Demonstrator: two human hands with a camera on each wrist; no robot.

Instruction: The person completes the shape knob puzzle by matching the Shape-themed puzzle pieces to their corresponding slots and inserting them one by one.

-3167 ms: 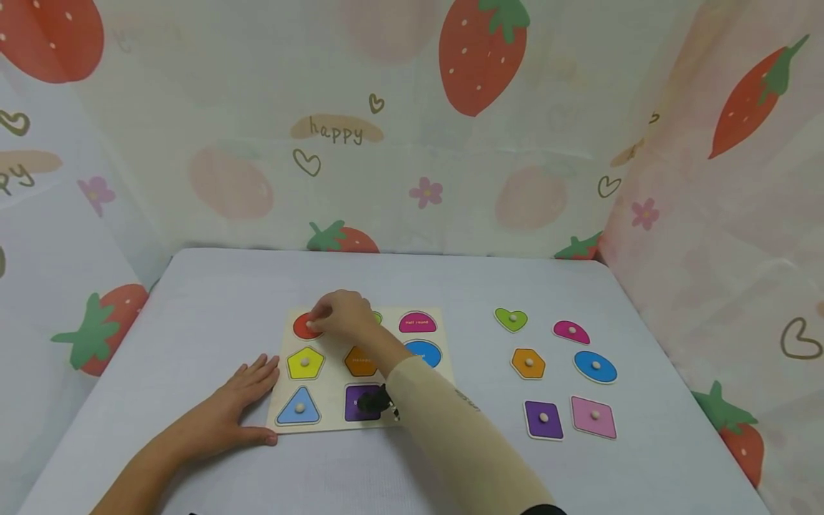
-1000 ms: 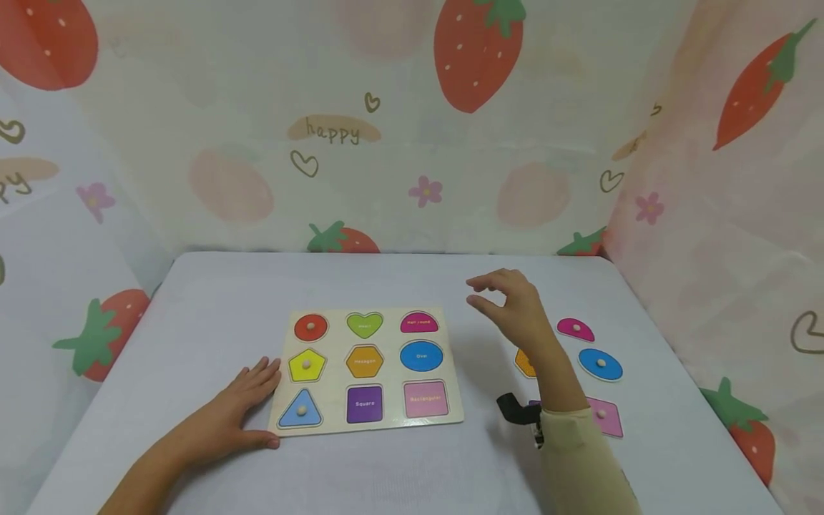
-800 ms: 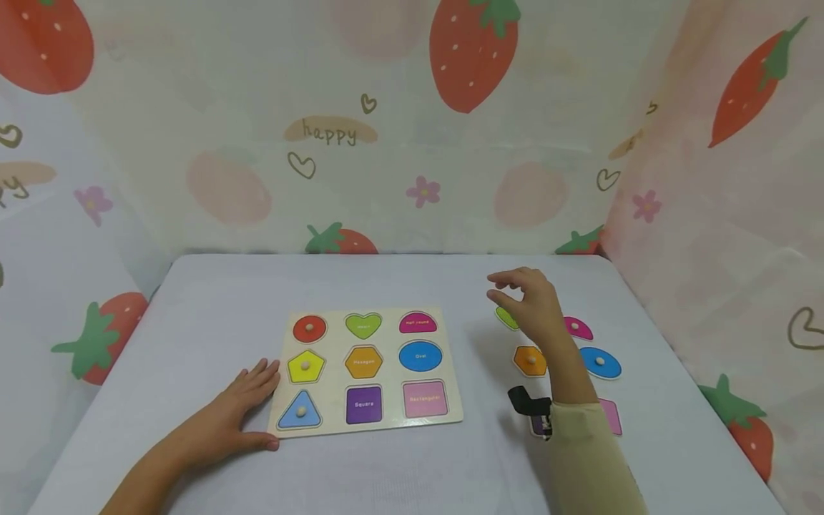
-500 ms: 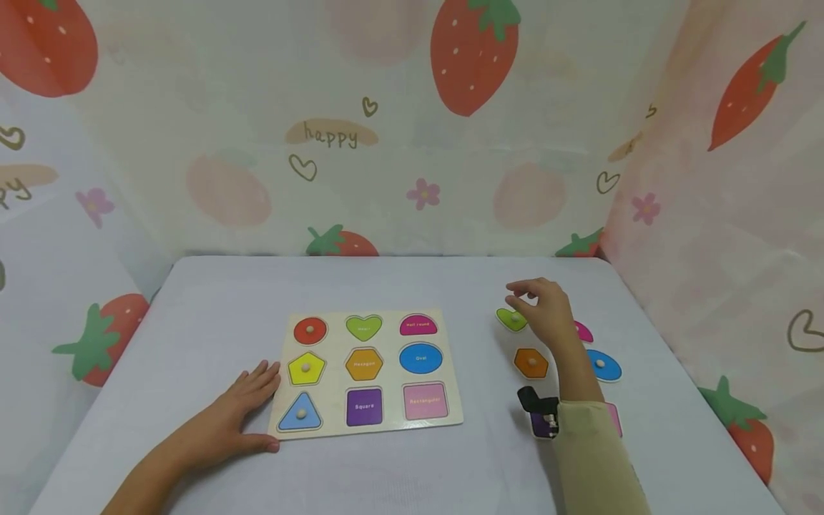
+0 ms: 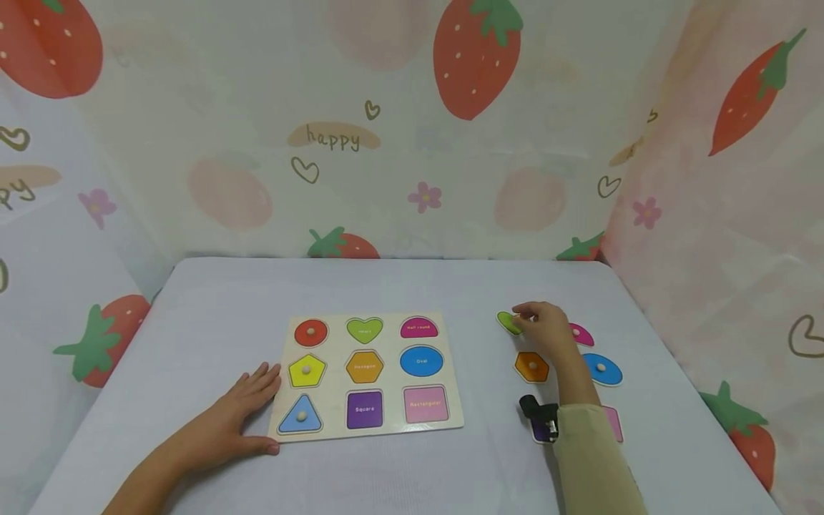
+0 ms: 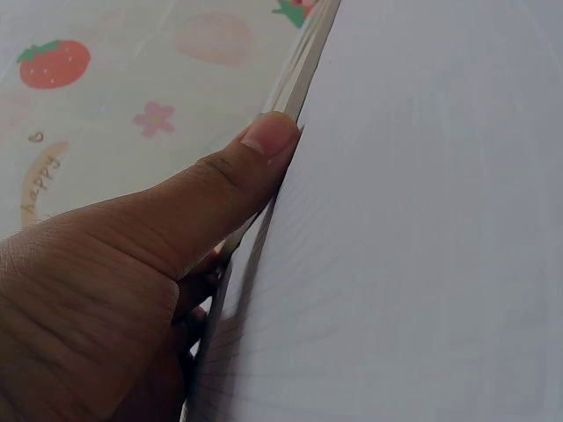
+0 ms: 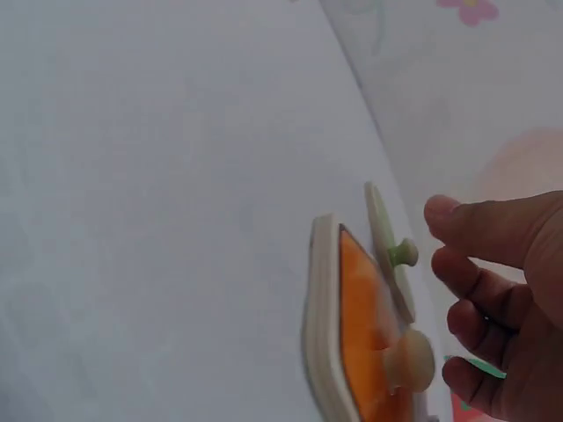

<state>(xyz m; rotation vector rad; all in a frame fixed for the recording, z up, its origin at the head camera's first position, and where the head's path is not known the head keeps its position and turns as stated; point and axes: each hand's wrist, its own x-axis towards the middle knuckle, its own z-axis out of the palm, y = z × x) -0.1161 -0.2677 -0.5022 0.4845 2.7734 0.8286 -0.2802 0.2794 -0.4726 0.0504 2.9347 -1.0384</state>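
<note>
My left hand (image 5: 225,415) lies flat on the table, its fingers spread along the left edge of a wooden shape puzzle board (image 5: 336,386). In the left wrist view, the left thumb (image 6: 237,167) stretches out straight. To the right, my right hand (image 5: 550,332) is over a green heart puzzle piece (image 5: 507,322), fingertips close to its knob. The right wrist view shows the thumb and loosely curled fingers just apart from the heart's knob (image 7: 405,253). Nearer that camera is an orange hexagon piece (image 7: 361,316). Seated in the board's left column are a red circle, a yellow pentagon and a blue triangle.
Beside the right forearm lie a magenta half-round piece (image 5: 582,334), a blue oval piece (image 5: 605,370), a purple square piece (image 5: 539,433) and a pink rectangle piece (image 5: 615,424), the last two partly hidden. A strawberry-print curtain (image 5: 399,157) stands behind the table.
My right hand moved from the red circle on the board across to the right, then came down over the green heart, its fingers drawing closer together. My left hand stayed by the board.
</note>
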